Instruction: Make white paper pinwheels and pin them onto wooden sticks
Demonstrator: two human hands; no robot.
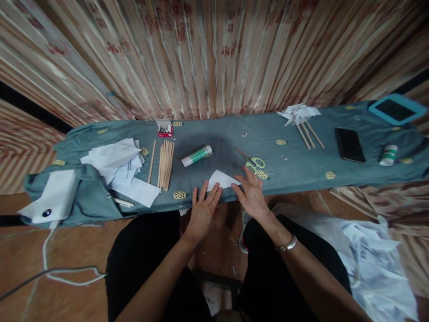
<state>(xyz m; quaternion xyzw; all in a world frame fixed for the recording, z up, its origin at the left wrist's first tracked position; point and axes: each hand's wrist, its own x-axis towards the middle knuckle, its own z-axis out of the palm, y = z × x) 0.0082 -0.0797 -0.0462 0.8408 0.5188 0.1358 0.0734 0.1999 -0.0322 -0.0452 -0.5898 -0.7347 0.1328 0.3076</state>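
Note:
A folded white piece of paper (221, 179) lies near the front edge of the cloth-covered table. My left hand (203, 208) rests with outstretched fingers on the paper's left corner, pressing it to the cloth. At its right tip is my right hand (250, 192), fingers apart, the thumb beside or touching the point. Just beyond the right hand lie scissors (254, 164) with light green handles. A glue stick (197, 155) with a green label lies on its side behind the paper.
Left of me are wooden sticks (166, 165), stacked white papers (115, 161), a small red box (165, 129) and a white device (55, 197). Paper pinwheels (300, 115), a phone (349, 145), another glue stick (389, 154) and a blue-framed tablet (397, 108) lie right.

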